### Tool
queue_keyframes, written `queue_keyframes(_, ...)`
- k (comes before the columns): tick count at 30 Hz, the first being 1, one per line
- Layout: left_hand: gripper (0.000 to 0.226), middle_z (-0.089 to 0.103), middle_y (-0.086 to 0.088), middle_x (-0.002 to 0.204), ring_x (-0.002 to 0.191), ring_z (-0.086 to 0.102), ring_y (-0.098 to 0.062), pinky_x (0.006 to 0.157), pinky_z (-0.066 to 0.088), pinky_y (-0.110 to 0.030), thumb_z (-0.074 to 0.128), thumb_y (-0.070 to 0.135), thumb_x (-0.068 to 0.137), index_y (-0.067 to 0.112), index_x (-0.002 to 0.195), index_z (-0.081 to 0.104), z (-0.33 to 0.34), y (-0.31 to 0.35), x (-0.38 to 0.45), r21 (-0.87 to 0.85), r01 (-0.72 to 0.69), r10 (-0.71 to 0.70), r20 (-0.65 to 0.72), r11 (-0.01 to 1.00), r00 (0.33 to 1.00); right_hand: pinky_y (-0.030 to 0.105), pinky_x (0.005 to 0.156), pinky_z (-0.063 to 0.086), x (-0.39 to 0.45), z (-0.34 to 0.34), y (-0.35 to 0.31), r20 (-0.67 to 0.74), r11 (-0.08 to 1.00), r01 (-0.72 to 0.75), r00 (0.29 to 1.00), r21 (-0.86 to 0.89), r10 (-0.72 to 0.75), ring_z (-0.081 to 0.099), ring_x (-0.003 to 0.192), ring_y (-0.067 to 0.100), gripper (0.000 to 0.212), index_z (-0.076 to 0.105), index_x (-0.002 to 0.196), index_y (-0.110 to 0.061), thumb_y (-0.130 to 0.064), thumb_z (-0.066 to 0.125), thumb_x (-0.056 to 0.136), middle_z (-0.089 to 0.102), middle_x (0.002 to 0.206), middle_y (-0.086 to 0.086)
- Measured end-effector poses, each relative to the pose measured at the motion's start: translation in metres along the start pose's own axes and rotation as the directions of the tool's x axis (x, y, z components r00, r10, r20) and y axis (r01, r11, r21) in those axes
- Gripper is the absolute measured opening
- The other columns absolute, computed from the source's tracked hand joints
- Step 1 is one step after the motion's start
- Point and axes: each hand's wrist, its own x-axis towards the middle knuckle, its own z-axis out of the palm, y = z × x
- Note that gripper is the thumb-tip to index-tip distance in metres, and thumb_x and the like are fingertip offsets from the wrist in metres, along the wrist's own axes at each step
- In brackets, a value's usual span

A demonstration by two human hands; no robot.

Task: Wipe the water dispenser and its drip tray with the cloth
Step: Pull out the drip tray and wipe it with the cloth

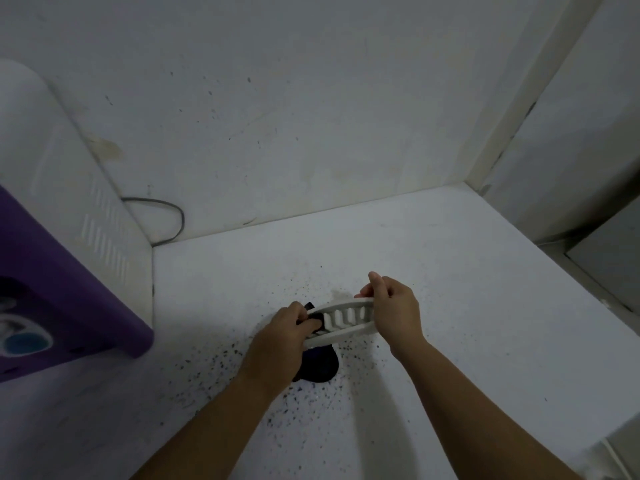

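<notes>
- Head view, sole camera: the drip tray [341,319], a pale slotted grille, is off the water dispenser [65,271] and held in the air over the white counter [450,271], tilted with its right end higher.
- Right hand [393,311]: fingers clenched on the tray's right end, thumb and forefinger pinching the rim from above. Judged purpose: to steady the tray so the slots can be worked.
- Left hand [282,341]: fingers closed on a dark cloth [318,367], pressing a fold of it against the tray's left end; the rest of the cloth hangs below the fingers, near or on the counter. Which, cannot be told.
- Judged step: wiping the tray's slats and rim, held clear of the surface so both faces are reachable.
- Dark specks are scattered on the counter beneath and around both hands; a faint damp-looking patch lies just beyond the right fingertips. Probably debris and water off the tray.
- Water dispenser: white body with purple front, well to the left of the left hand, a grey cable [169,216] looping behind it. Not being touched.
- Markings: no brand, label or writing is legible anywhere.
</notes>
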Motion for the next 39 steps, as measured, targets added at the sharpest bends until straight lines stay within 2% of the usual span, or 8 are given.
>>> queue_keyframes(3, 0.018, 0.063, -0.010, 0.089, 0.076, 0.062, -0.023, 0.062, 0.057, -0.028, 0.065, -0.003, 0.081, 0.001, 0.096, 0.073, 0.002, 0.000, -0.001, -0.051, -0.012, 0.013, 0.012, 0.999, 1.000, 0.024, 0.056, 0.040, -0.002, 0.000, 0.004, -0.009, 0.999, -0.016, 1.000, 0.035, 0.017, 0.059, 0.063, 0.011, 0.043, 0.066, 0.067, -0.016, -0.040, 0.045, 0.096, 0.071, 0.073, -0.001)
queue_keyframes(8, 0.028, 0.056, -0.001, 0.090, 0.079, 0.057, -0.008, 0.073, 0.045, -0.005, 0.057, -0.013, 0.083, 0.004, 0.099, 0.072, 0.005, 0.004, 0.003, -0.304, 0.211, -0.263, -0.142, 0.929, 0.954, 0.023, 0.055, 0.039, -0.002, 0.000, 0.003, -0.022, 1.000, 0.025, 0.999, 0.014, -0.024, 0.057, 0.061, 0.008, 0.043, 0.065, 0.065, -0.018, -0.040, 0.045, 0.096, 0.070, 0.071, -0.002)
queue_keyframes(15, 0.025, 0.062, -0.010, 0.094, 0.080, 0.060, -0.025, 0.063, 0.059, -0.033, 0.065, 0.000, 0.084, 0.005, 0.107, 0.071, -0.002, 0.015, 0.003, -0.016, 0.094, -0.094, -0.052, 0.995, 0.994, 0.023, 0.053, 0.039, 0.001, 0.009, -0.006, -0.007, 0.991, 0.114, 0.993, -0.065, -0.115, 0.054, 0.052, 0.006, 0.044, 0.063, 0.063, -0.020, -0.046, 0.045, 0.094, 0.064, 0.060, -0.003)
queue_keyframes(21, 0.028, 0.064, -0.005, 0.092, 0.076, 0.062, -0.018, 0.066, 0.057, -0.022, 0.073, 0.001, 0.076, 0.010, 0.102, 0.073, 0.002, 0.014, -0.005, -0.003, -0.060, 0.060, 0.015, 0.998, 0.998, 0.023, 0.055, 0.040, -0.002, 0.004, 0.007, 0.001, 0.998, 0.056, 0.998, -0.016, -0.056, 0.058, 0.059, 0.010, 0.045, 0.064, 0.065, -0.016, -0.041, 0.043, 0.096, 0.070, 0.069, -0.002)
queue_keyframes(24, 0.025, 0.061, 0.001, 0.096, 0.085, 0.060, -0.012, 0.077, 0.054, -0.020, 0.059, -0.006, 0.085, 0.009, 0.100, 0.072, 0.007, 0.015, -0.003, -0.191, 0.145, -0.155, -0.037, 0.971, 0.987, 0.023, 0.055, 0.040, -0.004, 0.004, 0.010, -0.022, 0.999, 0.043, 0.999, 0.012, -0.042, 0.060, 0.061, 0.012, 0.045, 0.064, 0.066, -0.016, -0.040, 0.043, 0.097, 0.071, 0.069, -0.003)
queue_keyframes(27, 0.031, 0.057, 0.008, 0.094, 0.090, 0.058, -0.007, 0.078, 0.047, -0.009, 0.053, -0.008, 0.089, 0.014, 0.102, 0.070, 0.003, 0.020, 0.005, -0.450, 0.337, -0.399, -0.047, 0.827, 0.916, 0.023, 0.056, 0.041, -0.006, 0.003, 0.006, -0.027, 0.996, 0.090, 0.996, -0.009, -0.090, 0.058, 0.058, 0.008, 0.045, 0.063, 0.065, -0.017, -0.041, 0.042, 0.097, 0.070, 0.069, -0.004)
queue_keyframes(33, 0.031, 0.054, -0.001, 0.092, 0.085, 0.056, -0.003, 0.073, 0.042, -0.005, 0.059, -0.006, 0.086, 0.003, 0.115, 0.066, 0.000, 0.030, 0.004, -0.417, 0.254, -0.300, -0.048, 0.873, 0.953, 0.021, 0.053, 0.037, -0.009, 0.008, -0.010, -0.020, 0.972, 0.232, 0.972, -0.045, -0.233, 0.054, 0.055, 0.001, 0.052, 0.060, 0.064, -0.019, -0.047, 0.035, 0.098, 0.063, 0.060, -0.004)
queue_keyframes(39, 0.031, 0.058, 0.008, 0.093, 0.081, 0.057, -0.006, 0.070, 0.046, -0.009, 0.061, 0.002, 0.084, 0.012, 0.112, 0.068, -0.002, 0.027, -0.002, -0.221, 0.108, -0.120, -0.042, 0.969, 0.992, 0.024, 0.055, 0.039, -0.007, 0.010, -0.012, -0.033, 0.970, 0.232, 0.971, -0.073, -0.235, 0.057, 0.055, 0.006, 0.060, 0.063, 0.062, -0.018, -0.048, 0.026, 0.100, 0.062, 0.057, -0.004)
